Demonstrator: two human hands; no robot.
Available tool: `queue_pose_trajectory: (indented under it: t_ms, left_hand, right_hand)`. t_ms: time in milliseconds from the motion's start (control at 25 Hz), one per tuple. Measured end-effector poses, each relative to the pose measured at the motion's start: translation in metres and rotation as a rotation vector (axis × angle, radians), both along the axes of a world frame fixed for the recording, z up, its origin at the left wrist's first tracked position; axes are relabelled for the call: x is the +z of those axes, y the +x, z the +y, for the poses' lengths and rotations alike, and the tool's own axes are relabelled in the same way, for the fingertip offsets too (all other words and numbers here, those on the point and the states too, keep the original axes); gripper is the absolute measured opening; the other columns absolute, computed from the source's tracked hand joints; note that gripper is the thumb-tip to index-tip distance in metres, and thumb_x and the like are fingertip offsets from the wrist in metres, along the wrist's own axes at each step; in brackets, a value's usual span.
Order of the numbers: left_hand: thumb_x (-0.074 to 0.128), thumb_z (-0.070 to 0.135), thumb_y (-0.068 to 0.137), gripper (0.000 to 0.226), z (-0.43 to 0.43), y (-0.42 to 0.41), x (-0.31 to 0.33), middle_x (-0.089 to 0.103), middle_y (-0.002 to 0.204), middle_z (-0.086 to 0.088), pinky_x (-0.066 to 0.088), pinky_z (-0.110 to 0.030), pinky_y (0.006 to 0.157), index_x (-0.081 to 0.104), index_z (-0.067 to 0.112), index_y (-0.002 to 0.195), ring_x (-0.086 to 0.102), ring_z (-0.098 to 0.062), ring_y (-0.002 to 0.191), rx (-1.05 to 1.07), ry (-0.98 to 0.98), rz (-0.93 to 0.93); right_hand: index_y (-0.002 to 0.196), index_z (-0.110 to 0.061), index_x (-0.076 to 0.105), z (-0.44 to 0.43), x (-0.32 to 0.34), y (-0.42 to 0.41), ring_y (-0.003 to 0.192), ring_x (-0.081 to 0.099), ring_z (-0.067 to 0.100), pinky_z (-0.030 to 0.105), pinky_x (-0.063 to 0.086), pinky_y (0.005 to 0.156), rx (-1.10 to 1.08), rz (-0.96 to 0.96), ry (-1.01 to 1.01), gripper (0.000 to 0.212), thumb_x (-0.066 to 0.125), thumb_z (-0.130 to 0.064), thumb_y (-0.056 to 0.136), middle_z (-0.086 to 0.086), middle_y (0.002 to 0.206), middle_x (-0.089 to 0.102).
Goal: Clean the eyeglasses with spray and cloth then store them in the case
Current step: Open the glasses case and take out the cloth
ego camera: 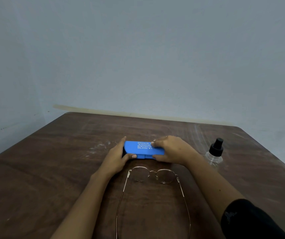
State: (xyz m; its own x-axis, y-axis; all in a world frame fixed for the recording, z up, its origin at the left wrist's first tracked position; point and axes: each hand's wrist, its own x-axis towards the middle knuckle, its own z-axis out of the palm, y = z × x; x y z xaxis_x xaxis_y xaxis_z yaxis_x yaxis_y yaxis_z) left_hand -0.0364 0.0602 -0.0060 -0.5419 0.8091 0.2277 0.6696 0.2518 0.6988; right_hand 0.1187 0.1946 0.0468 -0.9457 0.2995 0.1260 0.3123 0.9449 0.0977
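Gripped the blue case [138, 149] mid-table [52, 169] with both hands: left hand [116, 156] curled round its left end, thumb on the near edge; right hand [171, 150] curled over its right end, fingertips on the lid. Saw eyeglasses [153, 175] lying just nearer, temples unfolded, and spray bottle [215, 152] upright at right.

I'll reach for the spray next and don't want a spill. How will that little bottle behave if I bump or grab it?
The spray bottle looks like clear, thin plastic, so probably light. It stands upright and is tall for its base, so a nudge may tip it. Its round body would likely roll once down.
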Motion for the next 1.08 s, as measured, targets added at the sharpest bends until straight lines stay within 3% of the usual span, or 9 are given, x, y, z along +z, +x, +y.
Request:
queue_pose_trajectory:
  t_ms: [200, 360, 600, 880, 960, 1080]
  left_hand:
    - [0.063, 0.029, 0.082, 0.076, -0.001, 0.002, 0.0, 0.037, 0.145, -0.012, 0.032, -0.033, 0.103, 0.02, 0.016, 0.143, 0.036, -0.026, 0.132, 0.031, -0.011, -0.023]
    - [0.064, 0.027, 0.081, 0.074, -0.001, 0.002, 0.0, 0.04, 0.143, -0.013, 0.033, -0.033, 0.102, 0.023, 0.017, 0.142, 0.037, -0.027, 0.13, 0.043, 0.0, -0.039]
    - [0.064, 0.025, 0.081, 0.071, 0.0, 0.004, 0.003, 0.042, 0.141, -0.014, 0.033, -0.031, 0.101, 0.027, 0.016, 0.141, 0.039, -0.026, 0.129, 0.048, 0.02, -0.043]
    - [0.063, 0.024, 0.082, 0.072, -0.001, 0.004, 0.002, 0.04, 0.143, -0.013, 0.031, -0.031, 0.103, 0.023, 0.017, 0.142, 0.036, -0.025, 0.131, 0.043, 0.008, -0.048]
    - [0.065, 0.02, 0.08, 0.074, -0.001, 0.005, 0.002, 0.044, 0.141, -0.011, 0.032, -0.027, 0.1, 0.024, 0.017, 0.141, 0.039, -0.023, 0.129, 0.028, 0.034, -0.062]
    - [0.067, 0.014, 0.078, 0.079, -0.002, 0.004, 0.001, 0.044, 0.141, -0.008, 0.033, -0.028, 0.101, 0.022, 0.018, 0.142, 0.041, -0.021, 0.128, 0.01, 0.045, -0.085]
  right_hand:
    - [0.106, -0.007, 0.056, -0.005, 0.003, -0.006, 0.087, 0.057, 0.031, 0.03, 0.032, 0.063, 0.028, -0.047, 0.121, 0.037, 0.053, -0.036, 0.084, 0.012, 0.1, 0.064]
    - [0.093, -0.002, 0.055, -0.009, 0.006, -0.012, 0.065, 0.047, 0.029, 0.032, 0.029, 0.059, 0.058, -0.114, 0.192, 0.032, 0.05, -0.032, 0.084, 0.016, 0.089, 0.063]
    - [0.092, -0.002, 0.053, -0.007, 0.005, -0.014, 0.06, 0.04, 0.024, 0.032, 0.026, 0.052, 0.091, -0.159, 0.223, 0.03, 0.047, -0.03, 0.086, 0.015, 0.083, 0.06]
    - [0.095, 0.001, 0.054, -0.004, 0.003, -0.015, 0.062, 0.043, 0.027, 0.032, 0.028, 0.057, 0.133, -0.149, 0.244, 0.03, 0.046, -0.027, 0.087, 0.019, 0.089, 0.063]
    - [0.094, 0.002, 0.054, -0.005, 0.005, -0.013, 0.058, 0.044, 0.029, 0.032, 0.026, 0.054, 0.14, -0.121, 0.24, 0.03, 0.046, -0.026, 0.087, 0.018, 0.082, 0.062]
    - [0.097, 0.0, 0.056, -0.004, 0.01, -0.01, 0.047, 0.029, 0.017, 0.028, 0.019, 0.044, 0.127, -0.101, 0.179, 0.032, 0.049, -0.03, 0.088, 0.006, 0.06, 0.045]
